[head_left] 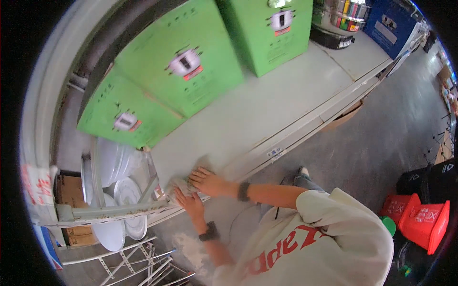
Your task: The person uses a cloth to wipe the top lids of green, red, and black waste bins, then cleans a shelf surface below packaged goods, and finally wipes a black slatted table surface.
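Note:
A crumpled pale cloth (180, 185) lies on the grey-white shelf board (214, 128), close to its left end and front edge. My left hand (192, 206) rests over the cloth's near side, fingers stretched out flat. Just beyond it, my right hand (208, 182) is open, palm down, with its fingertips at the cloth's right side. Whether either palm grips any fold of the cloth is hidden. Both wrists wear dark bands.
Green cookware boxes (205, 62) stand along the back of the shelf, with metal pots (350, 16) and a blue box (389, 28) farther right. A metal upright (36, 143) and white round lids (126, 191) are at left. Red bins (424, 221) stand at right.

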### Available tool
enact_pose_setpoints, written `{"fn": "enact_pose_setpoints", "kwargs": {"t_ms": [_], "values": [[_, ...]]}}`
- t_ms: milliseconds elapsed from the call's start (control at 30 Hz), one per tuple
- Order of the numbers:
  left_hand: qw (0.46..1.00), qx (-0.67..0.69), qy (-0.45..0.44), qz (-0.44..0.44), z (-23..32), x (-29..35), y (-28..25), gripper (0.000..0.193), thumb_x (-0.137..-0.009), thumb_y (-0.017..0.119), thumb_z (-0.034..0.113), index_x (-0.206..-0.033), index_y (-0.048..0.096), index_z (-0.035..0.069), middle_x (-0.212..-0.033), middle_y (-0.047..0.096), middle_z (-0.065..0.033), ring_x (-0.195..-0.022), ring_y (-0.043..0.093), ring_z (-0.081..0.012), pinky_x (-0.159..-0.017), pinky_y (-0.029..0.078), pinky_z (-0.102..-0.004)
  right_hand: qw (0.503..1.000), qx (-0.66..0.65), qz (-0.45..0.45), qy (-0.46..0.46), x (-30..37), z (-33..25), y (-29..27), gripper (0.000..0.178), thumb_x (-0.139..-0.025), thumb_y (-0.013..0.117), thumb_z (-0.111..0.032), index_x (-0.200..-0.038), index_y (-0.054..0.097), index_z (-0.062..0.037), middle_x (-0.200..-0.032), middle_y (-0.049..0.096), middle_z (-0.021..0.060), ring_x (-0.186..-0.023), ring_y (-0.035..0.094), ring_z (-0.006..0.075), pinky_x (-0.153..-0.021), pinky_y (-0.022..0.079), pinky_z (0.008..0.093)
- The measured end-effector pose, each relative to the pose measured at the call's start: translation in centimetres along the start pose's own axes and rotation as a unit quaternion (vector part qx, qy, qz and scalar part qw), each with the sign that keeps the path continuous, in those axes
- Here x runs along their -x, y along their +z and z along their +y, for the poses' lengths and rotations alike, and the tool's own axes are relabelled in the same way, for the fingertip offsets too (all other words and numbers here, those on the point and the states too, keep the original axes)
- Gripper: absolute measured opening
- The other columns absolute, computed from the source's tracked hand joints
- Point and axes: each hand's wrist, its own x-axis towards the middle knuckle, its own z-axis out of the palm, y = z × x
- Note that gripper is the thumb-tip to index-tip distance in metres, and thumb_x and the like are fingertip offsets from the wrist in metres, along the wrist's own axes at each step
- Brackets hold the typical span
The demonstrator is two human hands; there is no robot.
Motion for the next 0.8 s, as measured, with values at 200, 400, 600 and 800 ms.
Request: {"fn": "enact_pose_setpoints", "kwargs": {"t_ms": [200, 400, 600, 800], "values": [[1.000, 0.014, 0.005, -0.026, 9.8, 0.2, 3.1, 0.054, -0.077, 0.041, 0.025, -0.119, 0.036, -0.008, -0.136, 0.015, -0.0196, -0.128, 0.008, -0.0316, -0.100, 0.007, -0.0498, 0.999, -0.013, 0.048, -0.018, 6.3, 6.9, -5.2, 0.043, -0.076, 0.050, -0.025, -0.112, 0.046, -0.0014, -0.117, 0.046, 0.0116, -0.115, 0.036, 0.0245, -0.100, 0.021, 0.0403], [0.996, 0.040, 0.073, -0.031, 21.8, 0.0, 7.3, 0.060, -0.076, 0.046, 0.026, -0.120, 0.031, -0.011, -0.135, 0.017, -0.0213, -0.127, 0.011, -0.0331, -0.101, 0.008, -0.0476, 0.995, -0.039, 0.076, 0.054, 14.7, 13.5, -15.3, 0.043, -0.082, 0.044, -0.031, -0.113, 0.047, -0.0017, -0.116, 0.047, 0.0123, -0.115, 0.038, 0.0245, -0.099, 0.021, 0.0397], [0.973, 0.060, 0.203, -0.091, 35.0, -1.1, 10.9, 0.068, -0.079, 0.047, 0.033, -0.122, 0.024, -0.015, -0.134, 0.016, -0.0237, -0.126, 0.012, -0.0347, -0.101, 0.009, -0.0452, 0.977, -0.017, 0.130, 0.170, 23.1, 22.6, -20.8, 0.039, -0.084, 0.042, -0.030, -0.111, 0.050, -0.0039, -0.117, 0.049, 0.0106, -0.114, 0.039, 0.0235, -0.099, 0.023, 0.0401], [0.925, -0.012, 0.360, -0.118, 46.1, -2.3, 12.7, 0.079, -0.075, 0.050, 0.045, -0.121, 0.026, -0.015, -0.131, 0.019, -0.0297, -0.125, 0.011, -0.0380, -0.100, 0.010, -0.0477, 0.932, 0.058, 0.207, 0.292, 28.8, 27.7, -25.7, 0.037, -0.084, 0.043, -0.029, -0.111, 0.050, -0.0051, -0.116, 0.049, 0.0090, -0.114, 0.039, 0.0251, -0.099, 0.023, 0.0401]]}}
